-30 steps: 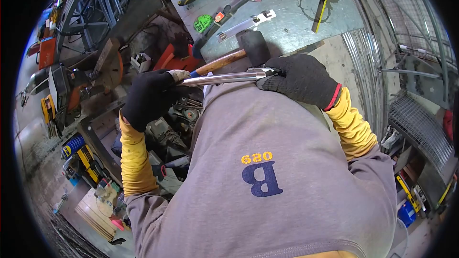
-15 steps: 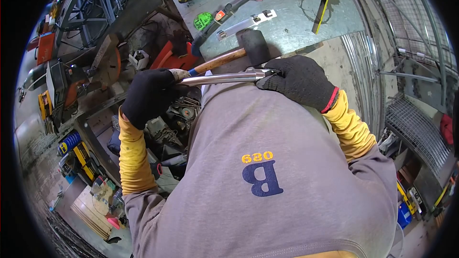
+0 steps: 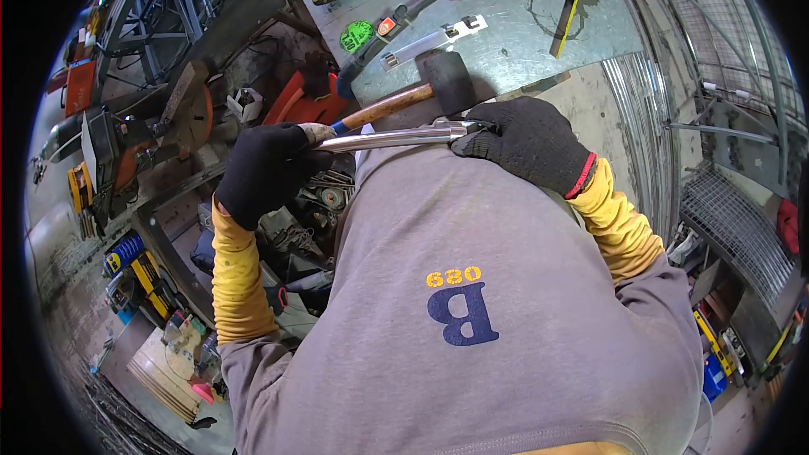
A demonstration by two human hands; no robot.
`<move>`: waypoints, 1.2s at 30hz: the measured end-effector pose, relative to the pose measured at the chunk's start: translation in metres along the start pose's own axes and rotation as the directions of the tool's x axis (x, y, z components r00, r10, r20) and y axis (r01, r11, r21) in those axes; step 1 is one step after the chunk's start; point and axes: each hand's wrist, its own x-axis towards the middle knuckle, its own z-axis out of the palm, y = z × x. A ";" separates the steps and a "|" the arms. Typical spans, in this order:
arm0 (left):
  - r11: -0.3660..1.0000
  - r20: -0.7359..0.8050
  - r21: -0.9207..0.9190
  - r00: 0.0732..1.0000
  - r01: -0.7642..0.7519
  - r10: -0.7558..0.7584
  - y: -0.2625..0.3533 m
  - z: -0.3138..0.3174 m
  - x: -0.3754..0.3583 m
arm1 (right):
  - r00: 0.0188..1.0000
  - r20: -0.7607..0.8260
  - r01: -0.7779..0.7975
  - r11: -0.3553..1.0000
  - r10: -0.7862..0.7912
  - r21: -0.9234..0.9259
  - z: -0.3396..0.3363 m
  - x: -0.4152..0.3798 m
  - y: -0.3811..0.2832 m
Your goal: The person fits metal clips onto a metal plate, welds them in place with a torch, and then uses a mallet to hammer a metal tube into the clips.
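Note:
A shiny metal bar (image 3: 392, 137) lies across the front of my shirt, close to the bench edge. Its left end is gripped by my left hand (image 3: 274, 164), in a black glove with a bare or pale thumb tip. My right hand (image 3: 531, 143), in a black glove with a red cuff, is closed around the right end, where a small metal fitting shows. Just beyond the bar is a mallet with a black head (image 3: 449, 82) and a wooden handle, its head at the bench edge.
On the metal bench (image 3: 506, 8) are a grinder-like tool (image 3: 396, 24), a green disc (image 3: 357, 35), a metal bracket (image 3: 434, 40) and a yellow-edged tool (image 3: 571, 8). A saw with an orange guard (image 3: 195, 114) stands left. Wire mesh (image 3: 733, 219) is at right.

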 end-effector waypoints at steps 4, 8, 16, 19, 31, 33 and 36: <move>0.998 0.012 0.006 0.998 0.055 -0.055 0.002 -0.001 0.000 | 1.000 -0.009 -0.016 1.000 0.016 0.000 0.000 0.000 -0.001; 1.000 0.006 -0.014 1.000 0.027 -0.027 0.003 -0.001 0.001 | 1.000 0.016 -0.026 0.999 0.025 0.024 -0.001 0.001 -0.001; 1.000 0.011 0.020 1.000 0.014 -0.014 0.005 -0.002 0.002 | 0.999 -0.001 -0.034 0.999 0.034 0.030 0.000 0.001 -0.002; 1.000 -0.003 -0.001 1.000 -0.026 0.026 0.002 0.000 0.002 | 0.999 -0.027 -0.021 0.999 0.022 0.039 0.001 0.001 -0.001; 1.000 0.004 0.009 1.000 0.000 0.000 0.004 -0.002 0.003 | 0.999 0.003 -0.053 0.998 0.053 0.025 -0.004 0.001 -0.005; 0.999 -0.019 -0.032 0.999 -0.032 0.032 -0.003 0.000 0.004 | 0.996 0.063 -0.058 0.998 0.057 0.022 -0.008 0.002 -0.005; 0.988 -0.052 0.005 0.986 -0.156 0.157 -0.013 -0.002 0.011 | 0.991 0.126 -0.052 0.995 0.041 0.083 -0.016 0.005 -0.004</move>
